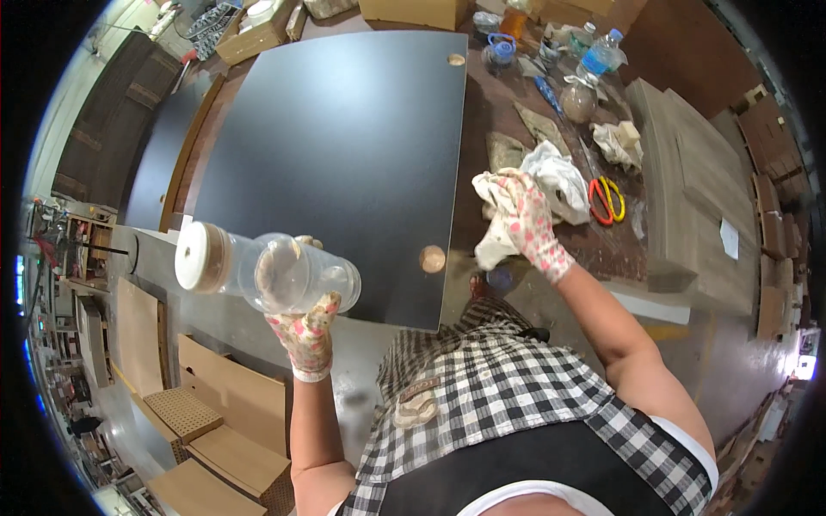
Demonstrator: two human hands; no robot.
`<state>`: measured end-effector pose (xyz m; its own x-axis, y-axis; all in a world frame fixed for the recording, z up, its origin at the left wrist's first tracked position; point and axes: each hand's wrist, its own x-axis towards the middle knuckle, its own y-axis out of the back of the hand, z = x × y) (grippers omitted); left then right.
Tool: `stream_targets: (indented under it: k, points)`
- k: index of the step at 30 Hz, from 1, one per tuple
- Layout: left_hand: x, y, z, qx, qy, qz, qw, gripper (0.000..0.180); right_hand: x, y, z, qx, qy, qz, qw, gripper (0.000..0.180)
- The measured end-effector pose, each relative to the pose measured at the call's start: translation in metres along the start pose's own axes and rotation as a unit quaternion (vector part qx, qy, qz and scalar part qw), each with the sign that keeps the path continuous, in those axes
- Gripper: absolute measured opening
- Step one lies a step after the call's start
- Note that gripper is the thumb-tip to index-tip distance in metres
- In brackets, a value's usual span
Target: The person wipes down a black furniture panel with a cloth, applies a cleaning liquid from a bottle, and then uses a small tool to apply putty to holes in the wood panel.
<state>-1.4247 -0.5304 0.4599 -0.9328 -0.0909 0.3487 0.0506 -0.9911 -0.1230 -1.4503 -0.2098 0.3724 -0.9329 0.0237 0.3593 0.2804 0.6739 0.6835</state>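
Gloved left grip (303,334) is clasping a white-topped clear plastic bottle (280,273) while gloved right grip (529,228) is clutching a whitish rag (494,244) beside a black panel (344,142).

We see a workshop: flat black panel (344,146) upper centre, stacked grey-brown boards (693,193) at right, brown cardboard pieces (237,391) lower left.

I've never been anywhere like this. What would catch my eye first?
Probably the big dark panel in the middle. Over its near left corner, the left hand holds a clear bottle sideways, its white cap pointing left. To the panel's right, the right hand grips a whitish cloth.
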Motion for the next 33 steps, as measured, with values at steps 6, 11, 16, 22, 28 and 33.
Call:
stream_targets:
  k: [6,11,16,22,28,33]
  points:
    - [0.020,-0.058,-0.017,0.005,0.004,-0.027,1.000,0.093,-0.020,-0.011,-0.028,0.116,0.285,-0.172,0.936,0.039]
    - [0.051,-0.134,-0.029,-0.084,0.107,-0.110,0.985,0.079,0.013,0.074,0.043,0.221,0.073,-0.337,0.912,0.038]
    - [0.097,-0.239,-0.078,-0.149,0.203,-0.184,0.950,0.058,0.039,0.121,0.113,0.189,0.158,-0.197,0.949,0.030]
    - [0.149,-0.349,-0.169,-0.113,0.180,-0.222,0.952,0.071,0.035,0.120,0.122,0.226,0.067,-0.232,0.944,0.029]
    - [0.176,-0.432,-0.250,-0.206,0.264,-0.207,0.919,0.069,0.049,0.130,0.144,0.285,0.084,-0.154,0.942,0.024]
    - [0.169,-0.457,-0.283,-0.036,0.125,-0.200,0.971,0.080,0.062,0.128,0.138,0.353,-0.046,-0.216,0.909,0.025]
